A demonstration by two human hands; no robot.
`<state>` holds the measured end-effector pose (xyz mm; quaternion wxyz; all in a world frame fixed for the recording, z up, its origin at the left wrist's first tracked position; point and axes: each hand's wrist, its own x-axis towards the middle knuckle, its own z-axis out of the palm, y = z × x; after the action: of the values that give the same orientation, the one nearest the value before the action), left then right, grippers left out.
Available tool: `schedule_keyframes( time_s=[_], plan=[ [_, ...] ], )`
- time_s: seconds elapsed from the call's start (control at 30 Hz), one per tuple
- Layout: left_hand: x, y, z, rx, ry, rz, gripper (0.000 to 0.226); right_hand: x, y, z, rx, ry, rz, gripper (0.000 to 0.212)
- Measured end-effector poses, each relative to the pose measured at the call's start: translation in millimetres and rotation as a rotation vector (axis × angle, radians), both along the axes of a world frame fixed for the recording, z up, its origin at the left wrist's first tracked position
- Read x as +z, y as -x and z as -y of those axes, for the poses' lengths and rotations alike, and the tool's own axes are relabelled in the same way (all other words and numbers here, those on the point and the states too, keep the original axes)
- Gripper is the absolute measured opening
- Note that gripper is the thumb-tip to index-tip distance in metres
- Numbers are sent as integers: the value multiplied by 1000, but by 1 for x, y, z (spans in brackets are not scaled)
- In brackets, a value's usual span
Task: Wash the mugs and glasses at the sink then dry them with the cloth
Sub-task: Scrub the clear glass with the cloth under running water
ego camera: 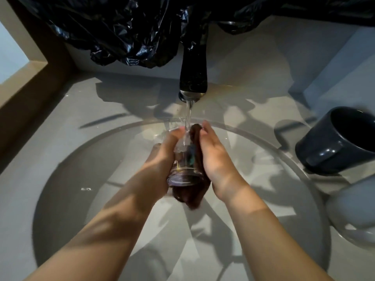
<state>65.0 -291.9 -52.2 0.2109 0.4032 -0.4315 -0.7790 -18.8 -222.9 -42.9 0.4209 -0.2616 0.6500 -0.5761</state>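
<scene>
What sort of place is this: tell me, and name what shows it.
Probably a washbasin counter in a bathroom or kitchenette: a round basin, a black tap running water onto a glass held with a dark cloth, and a dark mug standing alongside.

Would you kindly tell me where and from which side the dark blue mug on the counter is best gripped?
Probably by its handle, coming from the basin side: the dark blue mug sits right of it with the handle turned that way, clear of the pale mug.
</scene>
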Motion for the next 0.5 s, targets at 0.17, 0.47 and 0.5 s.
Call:
schedule_keyframes(
  time_s=[0.17, 0.47, 0.5],
  plan=[
    [-6, -3, 4, 19, -22, -81, 42, 3, -22, -9, 137, 15, -185, 38],
    [10, 2, 5, 28, -50, -48, 49, 12, -12, 21, -138, 11, -127, 58],
    [10, 2, 4, 21, -19, -21, 49, 6, -11, 20, -172, -32, -68, 60]
  ],
)
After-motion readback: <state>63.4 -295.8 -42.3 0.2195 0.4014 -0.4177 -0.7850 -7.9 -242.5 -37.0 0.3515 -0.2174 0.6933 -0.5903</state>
